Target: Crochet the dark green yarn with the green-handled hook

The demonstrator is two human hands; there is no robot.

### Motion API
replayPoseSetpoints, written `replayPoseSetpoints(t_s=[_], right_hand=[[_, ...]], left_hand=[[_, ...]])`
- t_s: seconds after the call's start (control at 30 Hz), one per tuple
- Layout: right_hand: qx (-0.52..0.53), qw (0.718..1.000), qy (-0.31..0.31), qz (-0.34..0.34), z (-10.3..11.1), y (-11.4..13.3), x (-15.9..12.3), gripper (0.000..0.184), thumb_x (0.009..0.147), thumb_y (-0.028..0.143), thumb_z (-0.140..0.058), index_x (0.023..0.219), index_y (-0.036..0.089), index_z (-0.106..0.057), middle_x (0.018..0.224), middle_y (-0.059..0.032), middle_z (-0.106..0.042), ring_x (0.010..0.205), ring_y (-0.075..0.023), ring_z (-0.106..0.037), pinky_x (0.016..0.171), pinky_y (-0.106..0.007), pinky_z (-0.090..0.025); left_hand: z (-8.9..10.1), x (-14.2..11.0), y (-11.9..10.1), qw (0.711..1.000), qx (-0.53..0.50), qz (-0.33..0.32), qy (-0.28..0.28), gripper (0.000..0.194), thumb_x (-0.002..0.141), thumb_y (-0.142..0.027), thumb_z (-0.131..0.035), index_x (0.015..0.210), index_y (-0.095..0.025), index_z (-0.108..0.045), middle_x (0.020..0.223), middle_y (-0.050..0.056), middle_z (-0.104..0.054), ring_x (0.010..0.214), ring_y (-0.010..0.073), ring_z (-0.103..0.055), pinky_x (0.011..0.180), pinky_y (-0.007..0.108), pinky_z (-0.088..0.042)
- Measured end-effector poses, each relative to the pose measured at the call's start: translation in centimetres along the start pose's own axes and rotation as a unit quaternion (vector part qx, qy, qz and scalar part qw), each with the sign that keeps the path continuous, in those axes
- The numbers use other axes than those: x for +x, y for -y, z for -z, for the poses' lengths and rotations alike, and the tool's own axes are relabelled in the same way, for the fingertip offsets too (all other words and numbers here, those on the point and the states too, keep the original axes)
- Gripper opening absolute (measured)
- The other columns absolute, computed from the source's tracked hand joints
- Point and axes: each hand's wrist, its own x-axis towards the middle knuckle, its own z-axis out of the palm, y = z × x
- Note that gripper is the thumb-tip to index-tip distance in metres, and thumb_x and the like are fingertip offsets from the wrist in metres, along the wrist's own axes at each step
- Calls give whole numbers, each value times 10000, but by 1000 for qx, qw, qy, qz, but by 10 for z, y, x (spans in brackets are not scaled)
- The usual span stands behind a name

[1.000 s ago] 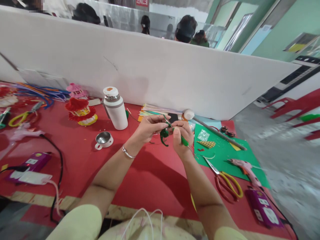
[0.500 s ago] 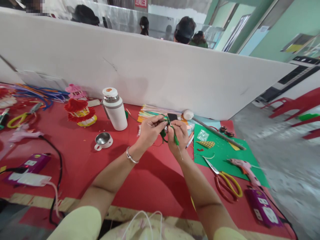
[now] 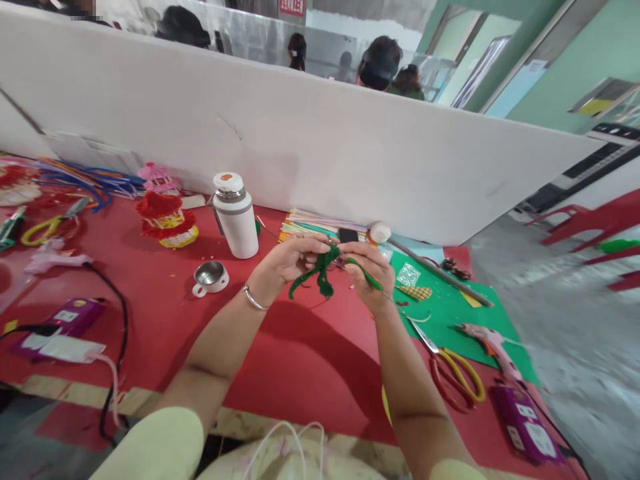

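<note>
Cup [image 3: 211, 277] lies before the flask [image 3: 236, 217].

White flask [image 3: 237, 227] stands upright on red table surface [image 3: 300, 373], small steel-lined cup [image 3: 211, 285] near its base. Red-and-yellow ornament [image 3: 167, 220] sits left of flask, pink ornament [image 3: 159, 181] behind it. At right, pink glue gun [image 3: 500, 350] lies partly on green sheet [image 3: 450, 320], near scissors [image 3: 438, 353] and purple power strip [image 3: 517, 417].

seemingly fuzzy green yarn piece [image 3: 324, 272]
</note>
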Motion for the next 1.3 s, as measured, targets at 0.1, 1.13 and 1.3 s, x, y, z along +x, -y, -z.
replayPoseSetpoints(t_s=[0.1,1.13,1.3], right_hand=[[20,1000,9,-3,4,2,4,203,1023,241,-617,1103,269,-802,1120,-63,-817,1033,-219,-770,922,-383,-641],[214,949,162,-165,35,8,10,243,1003,307,-642,919,229,-856,982,-88,-827,870,-208,-759,769,-345,-633],[415,852,95,-303,5,-1,2,483,874,610,-721,642,190,-767,690,-60,-709,576,-152,-630,569,-298,-555]], left_hand=[[-1,-1,2,1000,10,-12,9,314,601,-185,-895,885,-88,-802,528,-58,-494,427,7,-331,397,147,-242],[14,-3,-2,969,233,-11,82,217,542,-201,-824,748,-134,-845,526,32,-654,389,55,-398,399,215,-203],[8,-4,4,971,214,-16,108,196,550,-261,-873,689,-137,-813,487,20,-607,402,67,-390,415,224,-242]])
